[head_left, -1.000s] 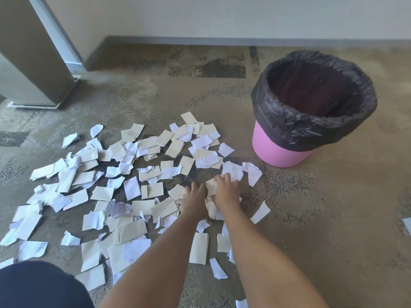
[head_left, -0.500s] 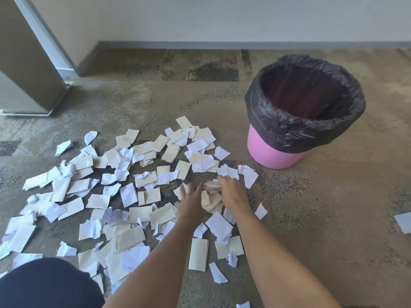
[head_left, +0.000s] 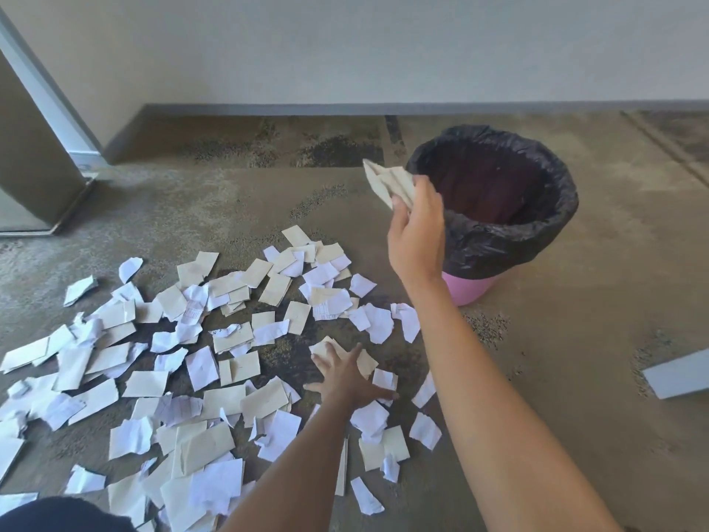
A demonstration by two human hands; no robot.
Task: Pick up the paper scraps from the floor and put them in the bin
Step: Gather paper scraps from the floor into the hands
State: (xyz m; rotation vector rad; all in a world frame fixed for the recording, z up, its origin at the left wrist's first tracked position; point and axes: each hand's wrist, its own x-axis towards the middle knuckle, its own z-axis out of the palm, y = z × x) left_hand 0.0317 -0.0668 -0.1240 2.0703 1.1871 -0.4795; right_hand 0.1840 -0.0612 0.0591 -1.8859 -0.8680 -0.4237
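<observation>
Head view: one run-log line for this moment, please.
right hand: holds beige scraps beside bin rim | left hand: flat on floor scraps

A pink plastic bin [head_left: 466, 291] lined with a crumpled black plastic bag [head_left: 498, 243] stands on the mottled tan carpet floor [head_left: 575, 378]. The right hand [head_left: 416, 232] is raised at the bin's left rim, fingers closed on a bunch of beige paper scraps [head_left: 387, 180] just outside the opening. Lower and to the left of the bin, the left hand [head_left: 345, 374] lies spread flat, palm down, on scraps. A wide scatter of torn white and beige paper scraps [head_left: 184, 362] covers the floor left of the bin. A pale flat sheet [head_left: 677, 374] lies well to the bin's lower right.
</observation>
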